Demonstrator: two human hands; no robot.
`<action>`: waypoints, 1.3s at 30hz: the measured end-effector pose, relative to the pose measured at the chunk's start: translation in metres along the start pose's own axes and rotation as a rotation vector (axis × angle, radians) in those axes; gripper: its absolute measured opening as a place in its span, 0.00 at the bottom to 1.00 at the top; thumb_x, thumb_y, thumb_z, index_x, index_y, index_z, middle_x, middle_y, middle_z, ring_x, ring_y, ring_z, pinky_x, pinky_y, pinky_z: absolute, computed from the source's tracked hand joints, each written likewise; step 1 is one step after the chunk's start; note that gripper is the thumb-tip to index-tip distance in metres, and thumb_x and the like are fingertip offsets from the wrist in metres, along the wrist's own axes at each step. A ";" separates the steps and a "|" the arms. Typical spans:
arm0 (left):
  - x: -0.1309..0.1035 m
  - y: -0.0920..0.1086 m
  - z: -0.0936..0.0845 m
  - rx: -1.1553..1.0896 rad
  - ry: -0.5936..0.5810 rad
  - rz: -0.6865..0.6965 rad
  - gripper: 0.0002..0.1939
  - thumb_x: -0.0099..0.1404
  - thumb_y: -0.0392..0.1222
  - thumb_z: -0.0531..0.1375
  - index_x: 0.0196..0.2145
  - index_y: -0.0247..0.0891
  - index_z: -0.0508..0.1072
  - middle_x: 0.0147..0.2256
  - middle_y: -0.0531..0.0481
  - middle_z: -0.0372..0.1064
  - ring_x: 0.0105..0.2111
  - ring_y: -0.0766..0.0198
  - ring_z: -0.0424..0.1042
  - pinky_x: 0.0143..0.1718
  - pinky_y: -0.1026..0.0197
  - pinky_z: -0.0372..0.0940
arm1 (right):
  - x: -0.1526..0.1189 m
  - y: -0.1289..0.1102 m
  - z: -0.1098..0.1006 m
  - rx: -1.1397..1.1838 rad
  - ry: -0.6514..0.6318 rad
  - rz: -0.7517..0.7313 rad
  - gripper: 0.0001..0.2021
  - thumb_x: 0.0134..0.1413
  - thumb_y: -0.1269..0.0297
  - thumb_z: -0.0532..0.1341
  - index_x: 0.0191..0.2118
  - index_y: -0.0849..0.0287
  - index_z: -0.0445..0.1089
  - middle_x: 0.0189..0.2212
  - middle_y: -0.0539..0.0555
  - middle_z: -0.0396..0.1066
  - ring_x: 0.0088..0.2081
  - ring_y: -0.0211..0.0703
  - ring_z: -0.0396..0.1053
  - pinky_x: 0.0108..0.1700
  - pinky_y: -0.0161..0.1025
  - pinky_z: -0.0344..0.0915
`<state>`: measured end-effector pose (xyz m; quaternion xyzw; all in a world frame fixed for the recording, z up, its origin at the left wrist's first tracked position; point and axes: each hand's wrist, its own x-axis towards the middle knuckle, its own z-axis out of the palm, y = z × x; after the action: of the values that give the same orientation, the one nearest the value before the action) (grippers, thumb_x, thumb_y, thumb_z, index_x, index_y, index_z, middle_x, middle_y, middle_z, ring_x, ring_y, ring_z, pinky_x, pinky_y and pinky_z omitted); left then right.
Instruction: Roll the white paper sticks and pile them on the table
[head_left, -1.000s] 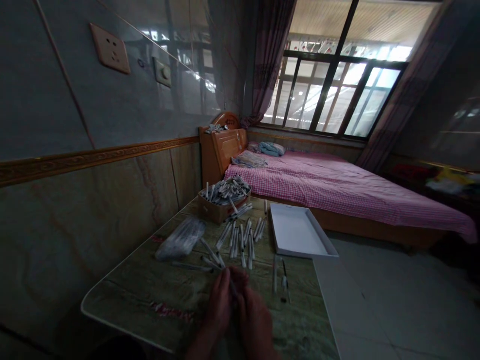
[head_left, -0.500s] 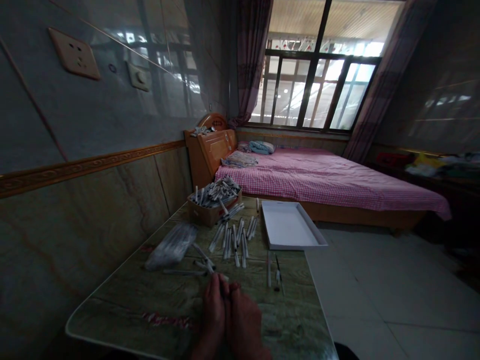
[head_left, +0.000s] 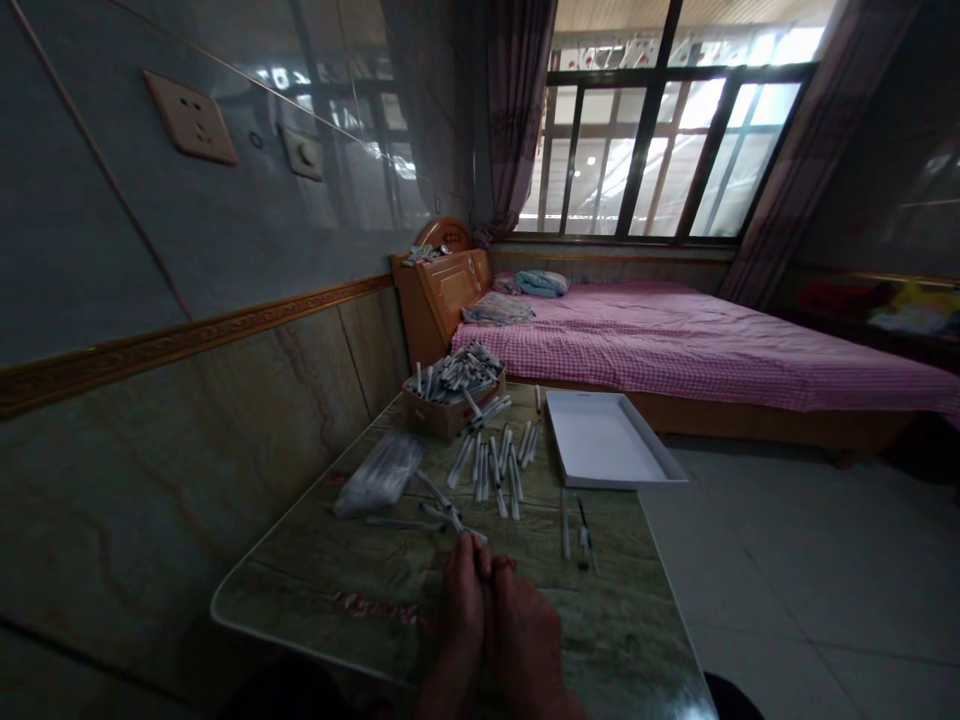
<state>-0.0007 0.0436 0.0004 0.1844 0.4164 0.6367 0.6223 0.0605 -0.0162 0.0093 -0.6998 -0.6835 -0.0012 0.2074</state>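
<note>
My left hand (head_left: pixel 463 600) and my right hand (head_left: pixel 527 625) are pressed side by side over the front of the table, fingers closed. Whatever they hold, if anything, is hidden by the fingers. Just beyond the left fingertips, a few pale pens (head_left: pixel 448 512) lie crossed over one another. Farther back, several whitish pens (head_left: pixel 496 470) are spread in rough rows. A clear plastic bag of pens (head_left: pixel 381 474) lies to the left. To the right are a loose pen barrel (head_left: pixel 565 524) and thin dark pen parts (head_left: pixel 584 540).
A cardboard box (head_left: pixel 442 418) heaped with pens stands at the table's back left. Beside it, a shallow white tray (head_left: pixel 607 440) overhangs the right edge. The tiled wall (head_left: pixel 300 400) borders the table (head_left: pixel 300 575) on the left; a bed (head_left: pixel 660 350) is behind.
The whole view has shifted, so the table and hands appear farther right. My hands stay together in front of the crossed pens; nothing on the table has visibly moved.
</note>
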 end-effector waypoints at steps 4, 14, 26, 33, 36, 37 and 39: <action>-0.002 0.005 0.009 0.019 0.006 -0.002 0.27 0.43 0.66 0.69 0.19 0.40 0.65 0.12 0.61 0.58 0.15 0.70 0.61 0.24 0.63 0.62 | -0.001 0.002 -0.008 0.163 0.008 0.077 0.07 0.63 0.69 0.55 0.40 0.56 0.71 0.28 0.53 0.77 0.28 0.42 0.76 0.26 0.32 0.57; -0.024 0.036 0.017 -0.058 -0.117 -0.211 0.25 0.47 0.55 0.73 0.36 0.39 0.70 0.26 0.51 0.77 0.29 0.57 0.79 0.17 0.69 0.59 | 0.020 0.016 -0.021 1.455 -0.466 0.383 0.28 0.42 0.32 0.60 0.24 0.56 0.64 0.14 0.41 0.54 0.17 0.31 0.49 0.21 0.32 0.47; 0.001 0.057 0.012 -0.004 -0.037 -0.168 0.25 0.46 0.59 0.71 0.25 0.39 0.64 0.12 0.66 0.55 0.10 0.75 0.55 0.13 0.70 0.50 | 0.008 -0.024 -0.009 0.985 -0.150 0.251 0.24 0.59 0.42 0.49 0.27 0.56 0.69 0.24 0.54 0.73 0.26 0.44 0.71 0.28 0.36 0.58; 0.033 0.111 0.012 -0.066 -0.019 0.005 0.24 0.54 0.60 0.68 0.25 0.39 0.63 0.15 0.67 0.52 0.13 0.77 0.53 0.22 0.69 0.62 | -0.016 0.000 0.000 0.234 -0.099 0.060 0.15 0.66 0.61 0.49 0.34 0.52 0.72 0.24 0.52 0.77 0.26 0.45 0.76 0.24 0.37 0.51; 0.026 0.103 0.009 -0.042 -0.142 -0.095 0.22 0.54 0.58 0.69 0.28 0.38 0.67 0.17 0.64 0.56 0.16 0.75 0.57 0.24 0.67 0.64 | 0.001 0.016 -0.012 0.152 -0.167 0.161 0.13 0.67 0.61 0.52 0.36 0.52 0.73 0.28 0.52 0.78 0.30 0.45 0.77 0.27 0.36 0.53; 0.023 0.096 0.006 -0.023 -0.172 -0.133 0.22 0.54 0.57 0.69 0.29 0.38 0.68 0.17 0.64 0.56 0.16 0.75 0.56 0.22 0.68 0.61 | 0.007 0.022 -0.018 0.117 -0.158 0.182 0.12 0.67 0.60 0.54 0.35 0.52 0.74 0.30 0.52 0.78 0.33 0.46 0.77 0.28 0.36 0.53; 0.017 0.077 0.000 0.059 -0.209 -0.170 0.21 0.54 0.58 0.69 0.31 0.37 0.70 0.18 0.62 0.57 0.15 0.75 0.54 0.18 0.70 0.53 | 0.016 0.033 -0.026 0.068 -0.149 0.191 0.11 0.65 0.61 0.56 0.34 0.52 0.75 0.35 0.53 0.77 0.36 0.45 0.76 0.29 0.35 0.53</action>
<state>-0.0529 0.0686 0.0545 0.2320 0.3821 0.5463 0.7083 0.1006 -0.0083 0.0284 -0.7524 -0.6271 0.0936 0.1786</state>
